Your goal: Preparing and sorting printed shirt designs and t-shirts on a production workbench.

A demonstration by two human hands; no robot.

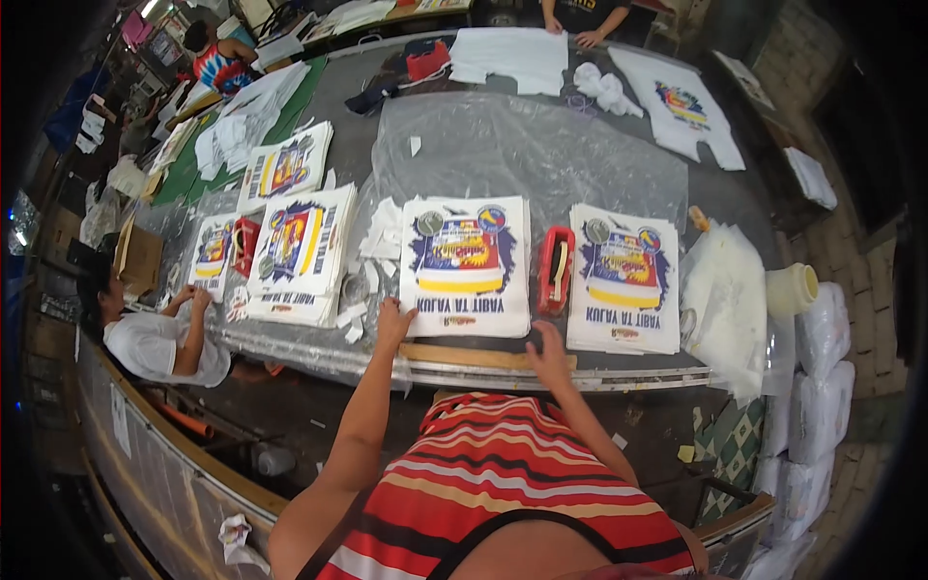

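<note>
A neat stack of white printed sheets [465,324] lies in front of me on the table, its print upside down from my side. My left hand [394,319] has its fingers closed at the stack's lower left corner. By the lower right corner, my right hand [549,356] is open, fingers apart, holding nothing. A red tool with a pale strip inside [556,271], of a kind I cannot make out, lies just right of this stack. Beyond it sits a second stack of the same printed sheets [623,324].
More printed stacks [290,307] and another red tool [244,247] lie to the left, where a person in white [164,338] works. Clear plastic sheeting [532,145] covers the table behind. A wooden strip [483,357] runs along the near edge. White bundles [817,416] stand at right.
</note>
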